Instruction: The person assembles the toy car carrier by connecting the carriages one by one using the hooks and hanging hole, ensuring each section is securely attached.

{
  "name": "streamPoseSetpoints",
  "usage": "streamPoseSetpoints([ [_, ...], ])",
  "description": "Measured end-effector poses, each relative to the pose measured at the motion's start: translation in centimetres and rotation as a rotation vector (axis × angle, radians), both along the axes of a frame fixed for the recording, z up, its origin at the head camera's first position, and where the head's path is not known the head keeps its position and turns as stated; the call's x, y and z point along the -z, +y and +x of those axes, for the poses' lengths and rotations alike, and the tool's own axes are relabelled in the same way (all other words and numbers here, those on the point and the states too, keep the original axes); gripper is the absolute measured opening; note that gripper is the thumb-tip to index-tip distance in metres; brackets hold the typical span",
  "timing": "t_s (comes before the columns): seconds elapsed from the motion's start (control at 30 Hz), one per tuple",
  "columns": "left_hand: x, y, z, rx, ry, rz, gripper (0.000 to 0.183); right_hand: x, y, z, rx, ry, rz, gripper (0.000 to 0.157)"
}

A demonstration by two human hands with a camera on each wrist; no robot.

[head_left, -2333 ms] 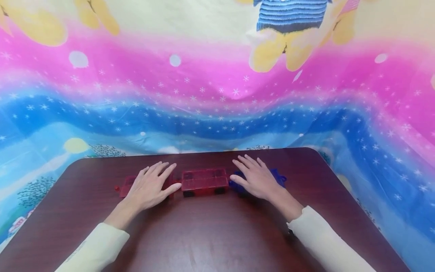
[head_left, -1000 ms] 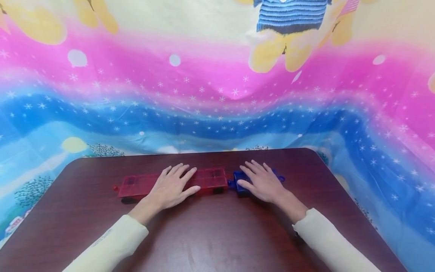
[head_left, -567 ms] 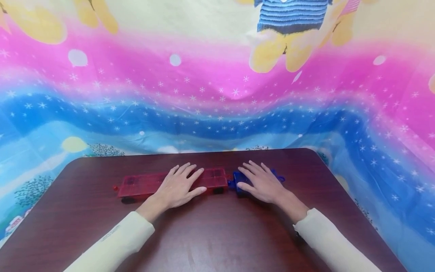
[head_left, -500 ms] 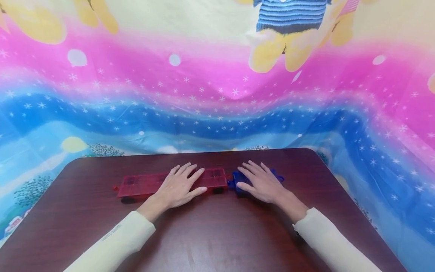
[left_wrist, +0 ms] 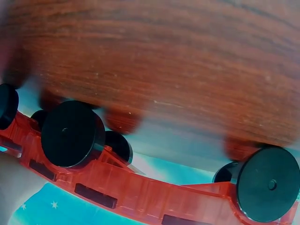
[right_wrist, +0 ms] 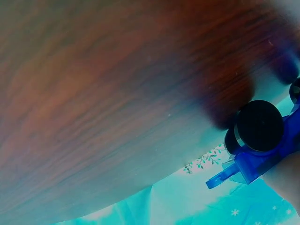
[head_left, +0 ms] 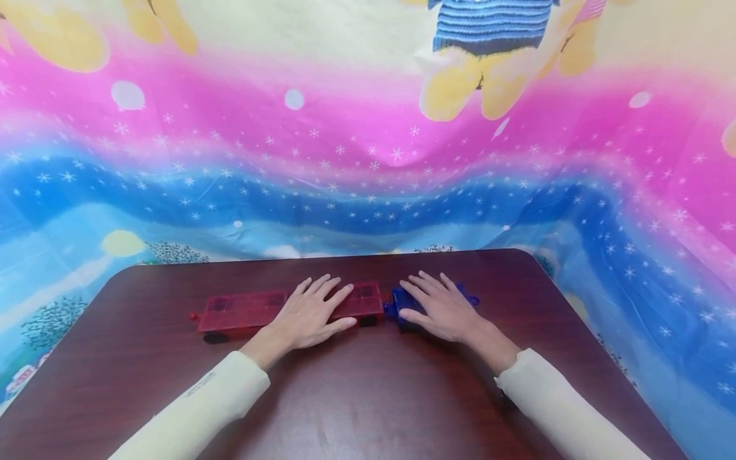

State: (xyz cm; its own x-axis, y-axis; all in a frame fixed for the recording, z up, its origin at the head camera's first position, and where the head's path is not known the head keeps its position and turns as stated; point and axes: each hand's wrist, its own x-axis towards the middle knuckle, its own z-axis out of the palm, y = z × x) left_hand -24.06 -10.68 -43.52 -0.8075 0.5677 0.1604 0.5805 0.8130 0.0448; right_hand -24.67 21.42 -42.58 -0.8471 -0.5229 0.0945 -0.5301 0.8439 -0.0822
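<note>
A row of flat toy train cars stands on the dark wooden table. The left red see-through car (head_left: 232, 313) shows black wheels below its deck, and a second red car (head_left: 365, 300) stands to its right. Over that second car lies my left hand (head_left: 313, 314), fingers straight and spread, hiding its left part and the joint between the red cars. A blue car (head_left: 406, 300) ends the row on the right, its looped hitch (right_wrist: 221, 177) sticking out. My right hand (head_left: 439, 306) rests over this blue car with extended fingers, covering most of it.
The brown table (head_left: 368, 396) has rounded far corners, and its back edge lies just beyond the cars. A colourful cartoon curtain (head_left: 345, 160) hangs behind and along both sides of the table.
My left hand has slid right, from the left red car to the second red car, uncovering the left one. The right hand has shifted only slightly over the blue car.
</note>
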Motion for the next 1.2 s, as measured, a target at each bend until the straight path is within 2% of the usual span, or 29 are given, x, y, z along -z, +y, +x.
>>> streamPoseSetpoints([
  [0.8,-0.1,1.2,-0.5,-0.007,-0.037,-0.035,0.078,0.4,-0.2,-0.2,0.031,-0.002,0.034,0.078],
  [1.2,-0.1,1.6,-0.6,0.014,-0.05,-0.038,0.079,0.6,-0.3,0.0,0.043,-0.007,0.024,0.082],
])
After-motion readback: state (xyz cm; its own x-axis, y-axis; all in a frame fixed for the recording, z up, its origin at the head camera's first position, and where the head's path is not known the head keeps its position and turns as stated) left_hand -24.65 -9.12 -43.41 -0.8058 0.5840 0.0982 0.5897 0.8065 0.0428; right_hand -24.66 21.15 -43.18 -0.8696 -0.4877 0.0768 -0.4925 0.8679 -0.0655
